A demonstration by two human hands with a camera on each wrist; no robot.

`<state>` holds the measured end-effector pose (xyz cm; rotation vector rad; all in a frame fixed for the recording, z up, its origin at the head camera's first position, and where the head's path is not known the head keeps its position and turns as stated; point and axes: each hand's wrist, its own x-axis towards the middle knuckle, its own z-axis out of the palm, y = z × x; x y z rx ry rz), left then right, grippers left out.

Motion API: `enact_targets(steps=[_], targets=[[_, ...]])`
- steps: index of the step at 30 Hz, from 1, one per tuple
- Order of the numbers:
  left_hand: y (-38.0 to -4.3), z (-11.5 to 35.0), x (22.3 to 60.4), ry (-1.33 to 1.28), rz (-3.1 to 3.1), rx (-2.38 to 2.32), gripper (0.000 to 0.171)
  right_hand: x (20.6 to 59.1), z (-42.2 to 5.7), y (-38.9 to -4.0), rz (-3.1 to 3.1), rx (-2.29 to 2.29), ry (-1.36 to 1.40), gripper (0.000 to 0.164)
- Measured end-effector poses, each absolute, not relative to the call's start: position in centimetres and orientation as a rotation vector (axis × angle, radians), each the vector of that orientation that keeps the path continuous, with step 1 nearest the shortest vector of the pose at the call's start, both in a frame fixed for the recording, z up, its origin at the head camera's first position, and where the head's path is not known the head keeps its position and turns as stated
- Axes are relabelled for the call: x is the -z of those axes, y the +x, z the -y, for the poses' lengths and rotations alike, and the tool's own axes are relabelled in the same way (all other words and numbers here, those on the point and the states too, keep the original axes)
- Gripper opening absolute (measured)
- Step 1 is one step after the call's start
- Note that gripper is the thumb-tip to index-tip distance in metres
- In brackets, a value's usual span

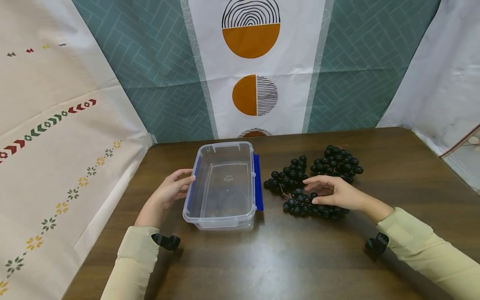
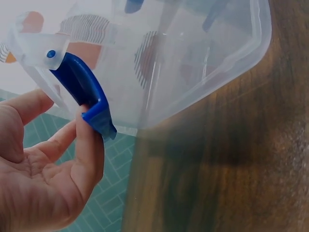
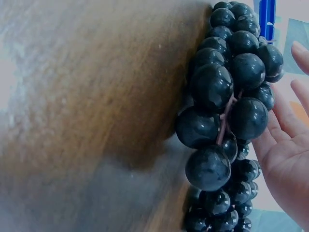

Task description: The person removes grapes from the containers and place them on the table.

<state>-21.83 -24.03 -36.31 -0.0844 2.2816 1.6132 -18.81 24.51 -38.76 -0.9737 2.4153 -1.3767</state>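
A clear plastic food container (image 1: 225, 183) without a lid on it stands on the table, left of the grapes. My left hand (image 1: 174, 187) holds its left side, thumb at the rim. In the left wrist view, a finger of that hand touches a blue latch (image 2: 84, 89) hanging from the rim. Bunches of black grapes lie to the right: a left bunch (image 1: 286, 177), a back bunch (image 1: 333, 160) and a front bunch (image 1: 300, 204). Over the front bunch, my right hand (image 1: 333, 191) has its fingers loosely bent and spread, apart from the thumb. Whether it touches the grapes is unclear.
Brown wood forms the tabletop (image 1: 277, 258). A blue latch flap (image 1: 258, 183) sticks out on the container's right side, close to the left bunch. Patterned cloth (image 1: 161, 83) hangs behind the table, with a white embroidered cloth (image 1: 75, 166) at the left.
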Motion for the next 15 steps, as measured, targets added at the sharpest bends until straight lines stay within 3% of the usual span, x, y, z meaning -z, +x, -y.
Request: enact_targets(steps=[15], targets=[[-21.7, 23.64, 35.9, -0.07, -2.31, -1.575, 0.061, 37.86, -24.96, -18.53, -2.51, 1.417, -0.984, 0.041]])
